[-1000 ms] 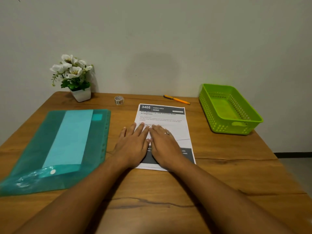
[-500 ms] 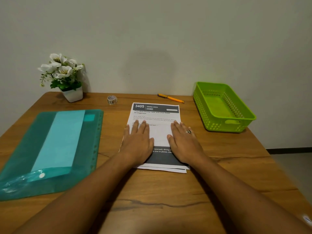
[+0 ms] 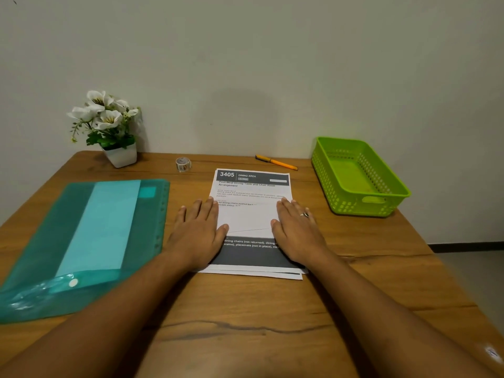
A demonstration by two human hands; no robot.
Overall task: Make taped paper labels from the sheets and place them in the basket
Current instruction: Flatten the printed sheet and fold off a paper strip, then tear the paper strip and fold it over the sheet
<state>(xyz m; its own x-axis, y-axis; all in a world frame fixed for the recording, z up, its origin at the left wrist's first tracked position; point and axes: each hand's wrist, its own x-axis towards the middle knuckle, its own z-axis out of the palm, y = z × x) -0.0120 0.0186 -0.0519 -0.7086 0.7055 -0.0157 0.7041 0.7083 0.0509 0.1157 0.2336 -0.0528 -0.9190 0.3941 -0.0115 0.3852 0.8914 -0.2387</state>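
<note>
A printed sheet [image 3: 249, 216] headed "3405 DINING AREA" lies at the table's centre, its lower part folded up over the middle so a blank back and a dark band show. My left hand [image 3: 199, 233] lies flat on the sheet's left edge, palm down, fingers straight. On the right edge my right hand [image 3: 296, 230], wearing a ring, presses flat the same way. A small tape roll [image 3: 183, 163] stands beyond the sheet to the left. The green basket [image 3: 395, 186] sits empty at the right.
A teal plastic folder [image 3: 81, 241] with a pale sheet inside lies at the left. A white pot of flowers [image 3: 120, 155] stands at the back left. An orange pen [image 3: 276, 161] lies behind the sheet. The wall runs along the table's far edge.
My hands, side by side at the sheet's middle a second ago, have slid apart to its left and right edges, smoothing the fold.
</note>
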